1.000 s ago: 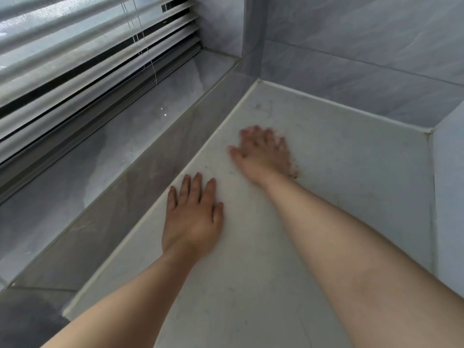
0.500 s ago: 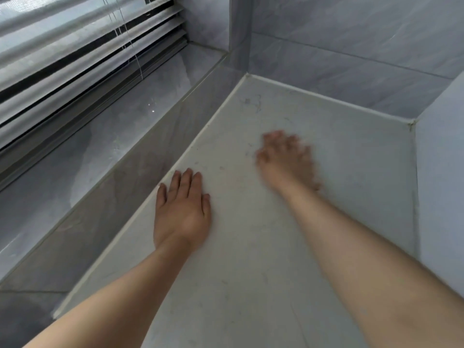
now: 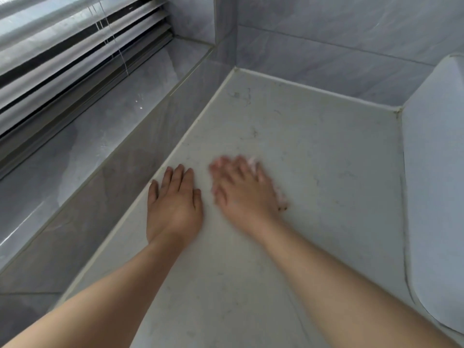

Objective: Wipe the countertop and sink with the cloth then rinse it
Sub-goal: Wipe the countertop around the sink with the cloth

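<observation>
The pale marbled countertop (image 3: 326, 177) fills the middle of the view. My left hand (image 3: 174, 204) lies flat on it near its left edge, fingers straight and together. Just to its right, my right hand (image 3: 242, 189) is blurred with motion and presses flat on a whitish-pink cloth (image 3: 280, 198). Only small bits of the cloth peek out past the fingers and the outer edge of the palm; the remainder is hidden under the hand. No sink is clearly in view.
Dark specks and hairs (image 3: 242, 95) mark the countertop's far corner. A tiled ledge (image 3: 82, 151) and window blinds (image 3: 62, 54) run along the left. Grey wall tiles (image 3: 339, 59) close the back. A white curved fixture (image 3: 437, 172) borders the right side.
My right hand has swept with the cloth from farther out on the countertop back toward me, ending beside the left hand. The left hand has stayed planted.
</observation>
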`<act>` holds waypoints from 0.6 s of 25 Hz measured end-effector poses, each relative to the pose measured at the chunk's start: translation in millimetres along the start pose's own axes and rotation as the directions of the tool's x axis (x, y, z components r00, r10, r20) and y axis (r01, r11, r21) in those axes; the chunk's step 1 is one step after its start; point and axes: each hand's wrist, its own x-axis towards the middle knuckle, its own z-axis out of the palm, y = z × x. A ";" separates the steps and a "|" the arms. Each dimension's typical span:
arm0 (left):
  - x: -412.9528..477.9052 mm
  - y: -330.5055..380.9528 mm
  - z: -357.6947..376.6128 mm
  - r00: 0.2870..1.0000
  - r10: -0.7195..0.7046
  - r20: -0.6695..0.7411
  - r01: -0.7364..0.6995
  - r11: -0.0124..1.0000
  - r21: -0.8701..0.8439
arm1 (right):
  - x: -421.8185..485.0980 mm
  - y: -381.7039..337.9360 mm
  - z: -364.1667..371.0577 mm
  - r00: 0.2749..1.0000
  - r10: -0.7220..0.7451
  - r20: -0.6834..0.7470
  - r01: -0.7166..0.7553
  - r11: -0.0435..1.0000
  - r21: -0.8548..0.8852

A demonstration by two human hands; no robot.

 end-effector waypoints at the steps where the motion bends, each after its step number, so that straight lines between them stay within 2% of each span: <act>1: -0.6 -0.7 0.0 1.000 0.003 -0.001 -0.003 1.000 -0.006 | -28.1 -5.1 3.1 0.995 -0.099 -0.033 0.099 0.995 -0.010; 3: -1.1 -1.1 -0.6 1.000 0.014 -0.015 -0.014 1.000 -0.014 | -51.8 33.0 -3.5 0.998 -0.018 -0.059 0.017 0.999 -0.027; 4: -0.9 -0.6 -0.2 1.000 0.021 -0.021 -0.022 1.000 -0.015 | -47.9 60.3 -8.6 0.990 0.133 -0.048 -0.136 0.989 -0.053; 6: -0.2 -0.7 0.8 0.999 0.025 -0.026 -0.025 1.000 -0.006 | -16.2 98.0 -20.1 0.880 0.475 -0.023 -0.475 0.880 0.008; 7: -1.0 0.1 0.1 1.000 0.021 -0.022 -0.021 1.000 -0.002 | -1.0 92.2 -21.1 0.849 0.528 -0.011 -0.528 0.849 0.023; 8: -1.2 0.7 0.1 1.000 0.019 -0.023 -0.019 1.000 -0.004 | 9.4 72.8 -17.5 0.881 0.473 -0.026 -0.473 0.881 0.027; 10: -0.5 1.5 0.8 0.999 0.010 -0.032 -0.011 1.000 -0.003 | 1.3 20.2 2.2 0.984 0.174 -0.035 -0.174 0.985 0.012; 11: -0.8 1.2 1.5 0.999 0.008 -0.043 -0.008 1.000 -0.003 | -15.7 4.8 6.5 0.999 0.045 -0.013 -0.045 0.999 0.001; 12: -1.5 0.9 1.9 0.999 0.019 -0.049 -0.018 1.000 0.003 | -33.3 5.0 3.8 1.000 -0.020 0.003 0.020 1.000 -0.002; 13: -2.9 1.1 1.8 0.998 0.044 -0.049 -0.044 0.999 0.011 | -42.9 23.6 -3.8 1.000 0.005 0.007 -0.005 1.000 -0.011; 14: -4.2 1.7 0.8 0.996 0.079 -0.044 -0.078 0.997 0.018 | -47.5 51.2 -9.8 0.994 0.112 0.000 -0.112 0.993 -0.027; 15: -5.4 2.7 0.2 0.993 0.110 -0.037 -0.109 0.994 0.028 | -49.5 81.9 -15.5 0.960 0.278 0.005 -0.278 0.960 -0.046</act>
